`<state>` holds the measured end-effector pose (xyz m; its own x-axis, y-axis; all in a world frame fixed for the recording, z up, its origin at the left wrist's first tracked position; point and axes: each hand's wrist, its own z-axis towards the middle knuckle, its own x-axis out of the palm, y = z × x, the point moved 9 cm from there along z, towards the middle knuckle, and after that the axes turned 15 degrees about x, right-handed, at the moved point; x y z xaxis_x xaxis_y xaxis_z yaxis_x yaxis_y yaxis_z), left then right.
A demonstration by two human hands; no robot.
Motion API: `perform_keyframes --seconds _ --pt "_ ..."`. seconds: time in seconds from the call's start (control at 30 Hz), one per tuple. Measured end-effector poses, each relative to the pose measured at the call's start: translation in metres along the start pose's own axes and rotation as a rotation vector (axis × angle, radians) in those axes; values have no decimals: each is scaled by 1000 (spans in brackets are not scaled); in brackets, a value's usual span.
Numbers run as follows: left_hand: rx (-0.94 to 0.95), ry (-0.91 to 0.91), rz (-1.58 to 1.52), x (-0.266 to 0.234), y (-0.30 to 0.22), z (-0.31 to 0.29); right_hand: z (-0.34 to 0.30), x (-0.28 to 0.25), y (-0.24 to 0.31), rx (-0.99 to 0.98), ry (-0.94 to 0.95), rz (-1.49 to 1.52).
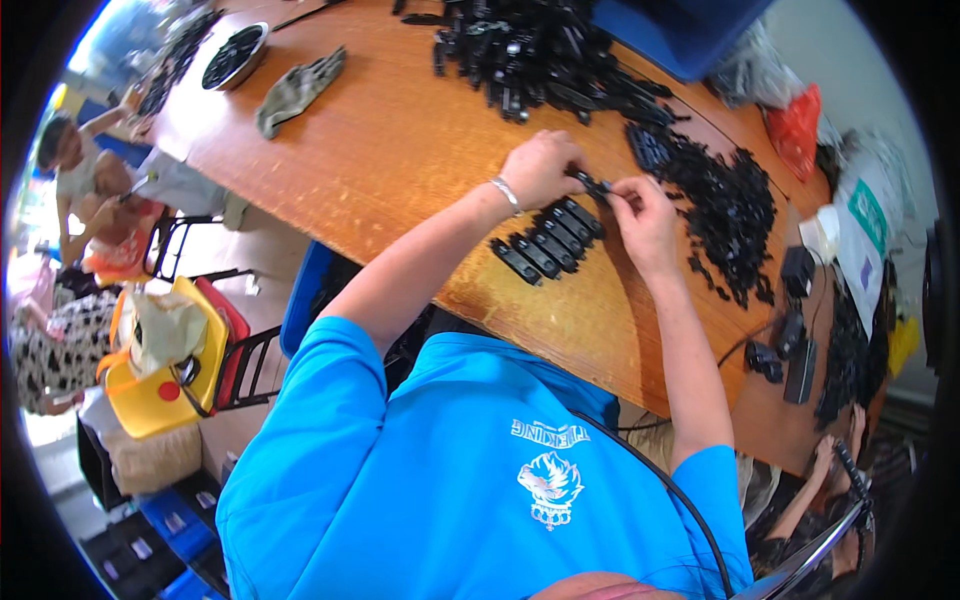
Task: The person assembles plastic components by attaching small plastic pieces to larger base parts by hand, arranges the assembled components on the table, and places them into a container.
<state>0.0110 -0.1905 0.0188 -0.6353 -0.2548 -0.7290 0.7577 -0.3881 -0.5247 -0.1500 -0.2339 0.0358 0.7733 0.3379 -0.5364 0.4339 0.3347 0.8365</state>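
Note:
Over the wooden table, my left hand and my right hand meet at a small black plastic part. My left fingers grip one end of it, and my right thumb and fingertips pinch the other end. Just below the hands lies a slanted row of several black plastic parts, set side by side. To the right of my right hand spreads a pile of small black pieces. Beyond the hands rises a larger heap of long black parts.
A grey cloth and a metal bowl of black pieces sit at the far left. A blue bin stands at the back right, near a red plastic bag. A yellow chair is left. Other people work at both sides.

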Motion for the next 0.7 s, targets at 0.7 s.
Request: perform_keyframes --seconds 0.7 --pt "-43 68 -137 4 5 3 11 18 23 -169 130 -316"
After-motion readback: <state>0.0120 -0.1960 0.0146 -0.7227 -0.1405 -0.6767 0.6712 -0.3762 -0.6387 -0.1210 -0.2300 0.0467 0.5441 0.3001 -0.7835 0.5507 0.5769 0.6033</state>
